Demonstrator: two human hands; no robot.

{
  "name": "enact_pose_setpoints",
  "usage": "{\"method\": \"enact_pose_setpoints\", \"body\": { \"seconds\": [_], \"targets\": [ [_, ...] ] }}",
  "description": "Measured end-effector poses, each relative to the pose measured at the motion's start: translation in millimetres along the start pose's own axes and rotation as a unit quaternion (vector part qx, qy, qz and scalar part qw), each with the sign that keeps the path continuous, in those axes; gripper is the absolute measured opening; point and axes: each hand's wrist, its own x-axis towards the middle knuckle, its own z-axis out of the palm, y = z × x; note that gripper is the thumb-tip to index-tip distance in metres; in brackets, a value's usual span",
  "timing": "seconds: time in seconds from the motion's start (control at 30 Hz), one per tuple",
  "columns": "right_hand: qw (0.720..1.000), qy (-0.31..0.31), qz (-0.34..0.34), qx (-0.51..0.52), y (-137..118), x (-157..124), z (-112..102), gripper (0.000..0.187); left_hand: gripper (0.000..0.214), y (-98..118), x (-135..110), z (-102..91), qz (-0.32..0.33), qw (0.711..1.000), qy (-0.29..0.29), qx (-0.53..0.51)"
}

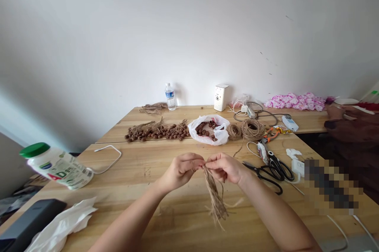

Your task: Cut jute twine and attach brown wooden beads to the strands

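Between my two hands hangs a bundle of jute twine (216, 198), its frayed ends pointing down over the table. My left hand (186, 168) pinches the top of the bundle with thumb and fingers. Fingertips of my right hand (225, 166) close on the same spot, meeting the left fingertips. A strand of twine runs from behind the right hand towards a large ball of jute twine (253, 129). Beside that ball lies a smaller twine ball (233, 131). Further left, a white plastic bag (197, 136) holds brown beads (205, 128).
Bead-and-twine tassels (156, 130) lie left of the bag. Black scissors (268, 173) and orange-handled pliers (271, 134) are at right. A green-lidded bottle (57, 165) stands at left, a water bottle (170, 97) at the back. Another person's hand (336, 113) is at far right.
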Motion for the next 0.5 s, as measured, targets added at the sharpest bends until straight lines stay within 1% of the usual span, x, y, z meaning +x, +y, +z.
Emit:
{"method": "enact_pose_setpoints", "body": {
  "seconds": [0.07,0.1,0.17,0.23,0.27,0.33,0.43,0.5],
  "targets": [
    [0.999,0.024,-0.026,0.008,-0.9,1.5,-0.3,0.028,0.018,1.6,-1.5,9.9,-0.092,0.993,0.056,-0.037],
    [0.999,0.033,-0.031,0.007,-1.0,3.3,-0.6,0.028,0.018,1.6,-2.1,15.8,-0.137,0.985,0.087,-0.064],
    [0.998,0.053,-0.033,0.0,0.7,8.4,-0.8,0.027,0.021,0.4,-2.9,27.5,-0.211,0.959,0.14,-0.124],
    [0.994,0.101,-0.046,-0.009,5.4,14.4,0.5,0.025,0.023,-1.7,-2.9,36.9,-0.265,0.931,0.184,-0.173],
    [0.988,0.136,-0.065,-0.017,8.8,17.2,1.8,0.025,0.023,-2.8,-2.7,40.3,-0.285,0.918,0.201,-0.191],
    [0.969,0.204,-0.128,-0.053,16.7,22.4,5.5,0.024,0.023,-4.6,-2.6,44.6,-0.309,0.897,0.229,-0.217],
    [0.938,0.258,-0.2,-0.12,27.1,28.3,11.8,0.018,0.021,-5.4,-3.1,47.1,-0.319,0.881,0.262,-0.23],
    [0.918,0.274,-0.243,-0.151,30.3,30.3,15.0,0.015,0.02,-4.1,-3.2,47.5,-0.319,0.877,0.279,-0.229]
  ]
}}
